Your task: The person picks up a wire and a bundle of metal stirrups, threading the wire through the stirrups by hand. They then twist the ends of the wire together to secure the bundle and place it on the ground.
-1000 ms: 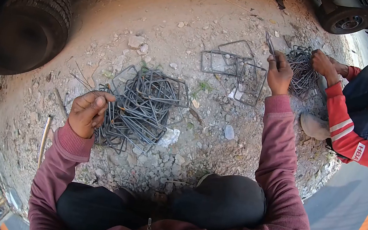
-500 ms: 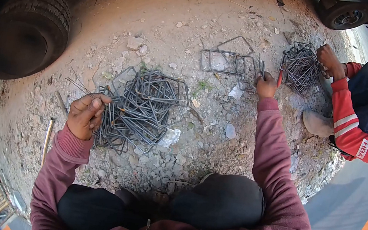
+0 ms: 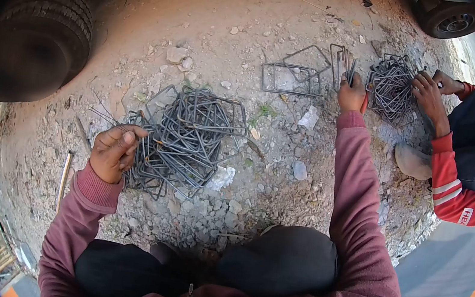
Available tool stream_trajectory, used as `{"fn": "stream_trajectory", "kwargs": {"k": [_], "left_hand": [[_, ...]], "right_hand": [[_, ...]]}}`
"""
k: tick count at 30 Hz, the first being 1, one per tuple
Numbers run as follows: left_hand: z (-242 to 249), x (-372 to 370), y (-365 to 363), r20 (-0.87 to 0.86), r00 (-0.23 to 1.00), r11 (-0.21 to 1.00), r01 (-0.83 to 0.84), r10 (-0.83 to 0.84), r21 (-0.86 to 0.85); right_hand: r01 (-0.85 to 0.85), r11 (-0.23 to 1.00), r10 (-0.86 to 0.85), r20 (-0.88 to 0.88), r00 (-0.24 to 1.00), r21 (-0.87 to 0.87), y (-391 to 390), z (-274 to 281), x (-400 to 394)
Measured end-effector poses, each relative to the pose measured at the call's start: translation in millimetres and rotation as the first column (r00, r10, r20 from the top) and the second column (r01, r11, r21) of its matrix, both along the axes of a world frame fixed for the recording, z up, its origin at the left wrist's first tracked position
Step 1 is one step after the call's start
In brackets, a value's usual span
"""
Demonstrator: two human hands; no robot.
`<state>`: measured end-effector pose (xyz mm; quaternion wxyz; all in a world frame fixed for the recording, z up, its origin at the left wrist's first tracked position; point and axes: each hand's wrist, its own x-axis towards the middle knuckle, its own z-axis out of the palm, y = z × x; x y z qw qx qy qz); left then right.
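Observation:
My left hand [image 3: 114, 151] is closed on several thin wires [image 3: 103, 111] that stick out to its upper left, beside a large heap of bent metal frames [image 3: 190, 136]. My right hand [image 3: 352, 93], arm stretched forward, is closed on bent metal frames [image 3: 337, 62] that stand up from its fingers. A red-handled tool [image 3: 365, 103] shows at the right edge of that hand. Left of it, a few rectangular metal frames [image 3: 291, 78] lie flat on the ground. To its right is a second heap of bent frames [image 3: 390, 88].
A co-worker in a red sleeve [image 3: 455, 194] crouches at the right, their hands [image 3: 431, 97] by the second heap. A large tyre [image 3: 40, 42] stands at the left, a vehicle wheel [image 3: 454, 22] at the top right. Stones [image 3: 176, 55] dot the dirt ground. A stick [image 3: 64, 179] lies lower left.
My right hand has moved up and slightly right, and a metal frame now stands upright at it. The co-worker's hands have shifted, with both now visible. My left hand has barely moved.

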<state>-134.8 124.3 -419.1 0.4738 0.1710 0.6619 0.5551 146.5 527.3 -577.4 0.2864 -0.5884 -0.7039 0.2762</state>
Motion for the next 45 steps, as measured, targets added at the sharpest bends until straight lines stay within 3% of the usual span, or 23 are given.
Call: {"fn": "stream_trajectory", "kwargs": {"k": [3, 6, 7, 10, 11, 14, 15, 18, 21, 24, 27, 30, 33, 36, 39, 41, 45], "left_hand": [[3, 2, 7, -0.021, 0.999, 0.999, 0.036, -0.037, -0.006], [5, 1, 12, -0.047, 0.998, 0.999, 0.049, -0.049, -0.007], [6, 3, 12, -0.044, 0.998, 0.999, 0.039, -0.039, -0.001], [9, 4, 10, -0.045, 0.999, 1.000, 0.020, -0.021, -0.015], [8, 3, 8, -0.044, 0.999, 1.000, 0.019, -0.020, -0.022], [9, 4, 5, -0.047, 0.999, 0.999, 0.016, -0.018, -0.048], [9, 4, 7, -0.052, 0.999, 0.999, 0.014, -0.016, -0.050], [10, 7, 12, -0.080, 0.997, 0.999, 0.017, -0.020, -0.035], [12, 9, 11, -0.075, 0.996, 0.998, 0.050, -0.053, -0.040], [9, 11, 8, -0.143, 0.990, 0.999, 0.016, -0.020, -0.035], [9, 11, 3, -0.131, 0.989, 0.997, 0.067, -0.070, -0.027], [14, 15, 1, -0.233, 0.960, 0.988, 0.149, -0.156, -0.045], [14, 19, 2, -0.393, 0.903, 0.977, 0.208, -0.172, 0.051], [-1, 9, 1, -0.549, 0.818, 0.933, 0.313, -0.169, 0.179], [4, 18, 3, -0.412, 0.891, 0.947, 0.279, -0.192, 0.161], [4, 22, 2, -0.298, 0.931, 0.959, 0.256, -0.211, 0.122], [-15, 25, 7, -0.321, 0.937, 0.949, 0.219, -0.140, 0.225]], "right_hand": [[-0.456, 0.831, 0.387, 0.256, 0.886, 0.320, 22, -34, -19], [-0.669, 0.743, 0.558, 0.559, 0.613, -0.009, 14, -51, -24], [-0.638, 0.767, 0.552, 0.579, 0.600, -0.071, 5, -57, -26], [-0.598, 0.796, 0.387, 0.681, 0.622, 0.093, -6, -57, -32], [-0.659, 0.741, 0.376, 0.734, 0.565, 0.128, -2, -53, -33], [-0.729, 0.660, 0.512, 0.601, 0.614, 0.182, 0, -48, -43], [-0.722, 0.686, 0.564, 0.558, 0.608, 0.092, -8, -38, -52], [-0.788, 0.612, 0.641, 0.628, 0.441, -0.072, -33, -51, -56], [-0.787, 0.616, 0.553, 0.736, 0.390, -0.046, -52, -51, -51], [-0.783, 0.596, 0.570, 0.780, 0.260, -0.175, -56, -46, -46], [-0.789, 0.601, 0.645, 0.660, 0.385, -0.127, -51, -49, -35], [-0.721, 0.632, 0.749, 0.466, 0.472, -0.284, -43, -22, -22], [-0.642, 0.530, 0.802, 0.081, 0.592, -0.554, -50, 14, -9], [-0.682, 0.462, 0.721, -0.208, 0.661, -0.566, -79, 65, -8], [-0.678, 0.371, 0.458, -0.510, 0.728, -0.635, -120, 116, -21], [-0.725, 0.371, 0.446, -0.573, 0.687, -0.581, -146, 156, -41], [-0.741, 0.438, 0.421, -0.612, 0.669, -0.509, -192, 247, -86]]}}
